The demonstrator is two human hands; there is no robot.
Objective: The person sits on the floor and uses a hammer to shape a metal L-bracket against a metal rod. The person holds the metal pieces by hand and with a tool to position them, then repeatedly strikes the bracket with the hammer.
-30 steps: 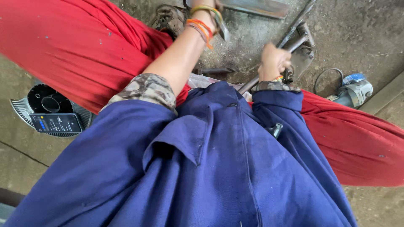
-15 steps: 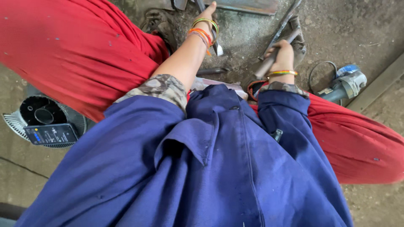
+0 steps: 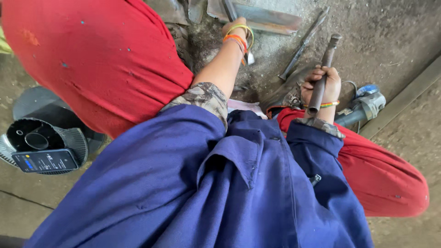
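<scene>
Nearest the camera: blue work jacket (image 3: 206, 193) fills the lower frame, red trousers (image 3: 105, 59) on both knees, person crouched over a gritty concrete floor (image 3: 390, 27). Left of the body on the floor, a round black fan-like housing (image 3: 36, 138) w/ a dark inner cup, and a dark phone (image 3: 45, 160) w/ lit screen lying across its rim. Right hand (image 3: 321, 85) is mid-frame, fingers (image 3: 317, 73) wrapped tight round a rusty metal pipe (image 3: 323, 73), held nearly upright, slightly tilted, open end toward the camera; coloured thread band on that wrist. Just right of it, behind the knee, a grey-blue angle grinder (image 3: 365, 103) w/ cable on the floor. Left arm stretches fwd; left hand (image 3: 234, 25) is at the top by a flat steel plate (image 3: 262, 16), orange and yellow bangles on the wrist; its fingers are cut off from view, can't tell if gripping. A thin steel rod (image 3: 303, 43) lies on the floor between plate and pipe.
</scene>
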